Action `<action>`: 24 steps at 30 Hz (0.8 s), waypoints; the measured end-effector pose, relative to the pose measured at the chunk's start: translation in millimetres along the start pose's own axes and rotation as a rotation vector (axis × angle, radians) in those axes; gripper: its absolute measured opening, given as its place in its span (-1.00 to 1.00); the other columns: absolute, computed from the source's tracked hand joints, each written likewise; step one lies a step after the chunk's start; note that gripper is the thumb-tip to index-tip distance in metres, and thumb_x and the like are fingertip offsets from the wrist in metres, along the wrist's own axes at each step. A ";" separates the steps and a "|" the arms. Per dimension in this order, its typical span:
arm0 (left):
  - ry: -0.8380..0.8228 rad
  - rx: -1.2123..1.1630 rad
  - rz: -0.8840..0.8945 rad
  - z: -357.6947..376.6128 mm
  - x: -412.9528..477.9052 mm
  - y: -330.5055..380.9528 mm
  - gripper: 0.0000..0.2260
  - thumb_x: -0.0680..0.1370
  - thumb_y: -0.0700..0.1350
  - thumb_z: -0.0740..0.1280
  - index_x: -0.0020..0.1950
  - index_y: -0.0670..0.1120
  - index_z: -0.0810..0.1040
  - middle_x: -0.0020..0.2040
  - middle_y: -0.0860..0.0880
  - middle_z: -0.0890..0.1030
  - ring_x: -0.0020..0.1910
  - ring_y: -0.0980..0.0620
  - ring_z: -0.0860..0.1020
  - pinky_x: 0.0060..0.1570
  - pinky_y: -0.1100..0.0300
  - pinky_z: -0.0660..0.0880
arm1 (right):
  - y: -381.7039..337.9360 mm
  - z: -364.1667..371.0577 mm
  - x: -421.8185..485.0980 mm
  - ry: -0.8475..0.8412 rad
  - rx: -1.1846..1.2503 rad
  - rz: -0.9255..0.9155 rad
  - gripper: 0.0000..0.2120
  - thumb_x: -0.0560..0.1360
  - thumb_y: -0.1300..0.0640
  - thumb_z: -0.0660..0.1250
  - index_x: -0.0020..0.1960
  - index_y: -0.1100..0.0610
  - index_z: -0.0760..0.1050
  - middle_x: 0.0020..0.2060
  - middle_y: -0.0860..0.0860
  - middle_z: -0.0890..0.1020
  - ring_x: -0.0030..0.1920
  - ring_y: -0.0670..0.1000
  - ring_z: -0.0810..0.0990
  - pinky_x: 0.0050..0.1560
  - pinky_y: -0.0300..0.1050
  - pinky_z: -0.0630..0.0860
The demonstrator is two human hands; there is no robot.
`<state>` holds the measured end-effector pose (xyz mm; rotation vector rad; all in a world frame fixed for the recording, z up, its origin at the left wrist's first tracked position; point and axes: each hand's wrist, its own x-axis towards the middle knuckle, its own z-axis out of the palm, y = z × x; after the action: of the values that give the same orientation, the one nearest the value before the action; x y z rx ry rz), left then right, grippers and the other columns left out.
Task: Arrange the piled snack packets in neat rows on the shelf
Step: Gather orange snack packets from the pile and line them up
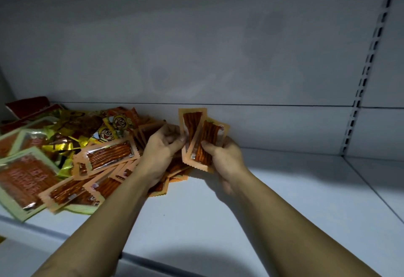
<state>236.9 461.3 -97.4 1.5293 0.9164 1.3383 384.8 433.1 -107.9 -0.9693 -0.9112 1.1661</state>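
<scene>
While heaped foil snack packets lie leftward on the white metal shelf, left hand and right hand pinch two thin orange plastic packets above it: likely light, limp, slippery; hold by sealed edges.

**Glossy film on a matt shelf**

The shelf looks like painted sheet metal: white, smooth and matt. Its back panel has the same dull finish, with faint smudges near the centre of the frame. The slotted upright at the right edge also looks like painted metal.

The two orange packets at centre, held by the left hand and right hand, are thin glossy plastic film with zigzag-cut edges and clear windows.

In the pile of snack packets at left, the green-bordered packets shine likewise. The gold packets are crinkled, mirror-bright foil.
</scene>
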 end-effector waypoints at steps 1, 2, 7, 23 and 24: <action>-0.028 0.027 0.027 -1.3 -0.1 -1.8 -0.87 0.59 -0.24 0.33 0.12 -0.08 0.54 0.06 -0.12 0.69 0.10 -0.06 0.66 0.16 0.01 0.57 | -0.5 -1.3 1.9 0.011 -0.024 -0.033 -0.79 0.54 0.27 0.39 0.14 0.12 0.50 -0.02 0.07 0.70 -0.08 -0.01 0.70 -0.22 -0.21 0.59; -0.028 0.157 0.089 -4.2 -0.1 -2.2 -0.90 0.60 -0.19 0.34 0.09 -0.04 0.55 0.06 -0.05 0.69 0.10 0.01 0.65 0.15 0.08 0.56 | -1.5 -1.9 3.1 0.020 -0.050 -0.068 -0.75 0.52 0.28 0.41 0.14 0.11 0.46 -0.03 0.03 0.68 -0.08 -0.04 0.68 -0.21 -0.23 0.58; 0.090 1.156 0.156 -28.8 9.0 -6.9 -0.53 0.55 0.30 0.14 0.34 0.08 0.50 0.27 0.04 0.58 0.33 -0.10 0.43 0.31 -0.11 0.25 | -1.4 -6.4 5.9 0.086 -0.255 -0.102 -0.76 0.52 0.28 0.39 0.13 0.09 0.47 -0.07 -0.02 0.65 -0.12 -0.09 0.64 -0.25 -0.28 0.51; 0.147 0.734 0.067 -13.4 5.3 -5.9 -0.72 0.61 -0.11 0.34 0.30 -0.13 0.50 0.22 -0.10 0.55 0.23 -0.13 0.52 0.12 0.18 0.41 | 0.2 -0.6 -0.7 -0.006 -0.278 -0.041 -0.95 0.57 0.13 0.36 -0.02 0.02 0.61 -0.06 -0.01 0.73 -0.01 0.00 0.69 0.04 -0.07 0.59; 0.165 0.582 0.071 -13.9 5.2 -4.7 -0.78 0.63 -0.11 0.32 0.25 -0.12 0.51 0.14 -0.06 0.59 0.19 -0.09 0.55 0.06 0.25 0.41 | 1.0 0.1 -0.9 -0.020 -0.259 -0.034 -0.94 0.57 0.13 0.36 0.01 0.03 0.61 -0.05 0.00 0.73 0.01 0.02 0.69 0.08 -0.05 0.59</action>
<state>224.0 469.7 -99.7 1.9138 1.4600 1.3278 384.2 432.4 -108.8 -1.1469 -1.1098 1.0466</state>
